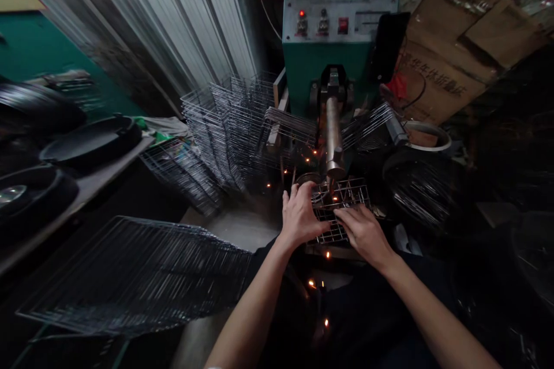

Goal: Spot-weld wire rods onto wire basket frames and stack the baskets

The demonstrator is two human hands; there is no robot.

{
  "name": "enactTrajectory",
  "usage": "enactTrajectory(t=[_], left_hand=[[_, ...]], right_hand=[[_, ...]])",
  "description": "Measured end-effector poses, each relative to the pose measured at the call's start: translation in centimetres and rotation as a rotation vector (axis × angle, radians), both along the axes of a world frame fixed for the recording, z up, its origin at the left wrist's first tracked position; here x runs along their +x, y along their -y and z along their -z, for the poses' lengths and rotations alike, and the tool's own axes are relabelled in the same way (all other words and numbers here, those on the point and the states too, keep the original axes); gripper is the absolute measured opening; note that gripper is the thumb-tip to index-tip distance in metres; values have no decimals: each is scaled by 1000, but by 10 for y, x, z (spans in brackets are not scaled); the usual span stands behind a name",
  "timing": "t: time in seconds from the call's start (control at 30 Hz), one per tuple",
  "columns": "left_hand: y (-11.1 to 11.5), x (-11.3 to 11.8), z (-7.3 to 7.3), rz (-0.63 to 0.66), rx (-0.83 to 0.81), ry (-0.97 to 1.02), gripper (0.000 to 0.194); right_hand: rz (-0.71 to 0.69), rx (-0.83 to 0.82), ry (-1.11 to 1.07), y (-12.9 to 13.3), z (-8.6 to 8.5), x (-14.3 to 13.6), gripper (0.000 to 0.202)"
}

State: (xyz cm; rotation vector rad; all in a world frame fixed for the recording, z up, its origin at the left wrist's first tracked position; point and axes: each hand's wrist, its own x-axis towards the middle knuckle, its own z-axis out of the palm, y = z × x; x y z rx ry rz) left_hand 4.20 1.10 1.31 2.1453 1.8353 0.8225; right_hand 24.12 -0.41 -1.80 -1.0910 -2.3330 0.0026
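Note:
A small wire rack (352, 187) of crossed metal rods sits beneath the upright metal electrode (334, 144) of a spot welding machine (298, 75). My left hand (300, 216) grips the rack's left side, thumb spread toward the middle and fingers curled over the far part. On the near right part, my right hand (361, 230) has its fingers closed on the wires. Orange sparks fly from under the electrode tip and fall between my forearms. The fingertips' exact contact with the wires is partly hidden.
Stacked wire racks (220, 132) stand left of the machine. A large pile of wire grids (142, 277) lies nearer, at lower left. Black round pans (93, 141) rest on a shelf at far left. To the right are a bowl (445, 141), loose rods (419, 190) and cardboard boxes (445, 75).

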Motion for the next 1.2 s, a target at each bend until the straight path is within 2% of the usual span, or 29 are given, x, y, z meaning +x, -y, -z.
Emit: enactTrajectory(t=[0.13, 0.2, 0.3, 0.47, 0.77, 0.9, 0.97, 1.0, 1.1, 1.2], left_hand=[[-17, -2, -7, -10, -16, -22, 90], [-24, -3, -10, -13, -25, -42, 89], [-30, -3, -12, -15, -23, -60, 86], [-39, -6, -15, -25, -56, -48, 94], [-66, -11, -18, -11, -77, -47, 94], [-66, -21, -14, 82, -109, -22, 104], [-62, -38, 1, 142, -122, 21, 123], [-60, -48, 13, 148, -132, 58, 134], [-53, -75, 67, 118, -201, 269, 159], [-49, -81, 121, 211, -320, 582, 154]], right_hand=[[173, 75, 63, -16, -4, -7, 9], [216, 99, 59, -22, -5, -9, 3], [234, 117, 45, -25, -7, -11, 2], [277, 137, 100, -32, -10, -7, 5], [206, 97, 72, -62, -15, -5, 4], [118, 10, -136, -56, -19, 3, 7], [90, -89, -315, -46, -22, 16, 10], [87, -160, -412, -40, -22, 24, 15], [98, -448, -728, -23, -18, 45, 25], [131, -700, -1070, -11, -13, 50, 35]])
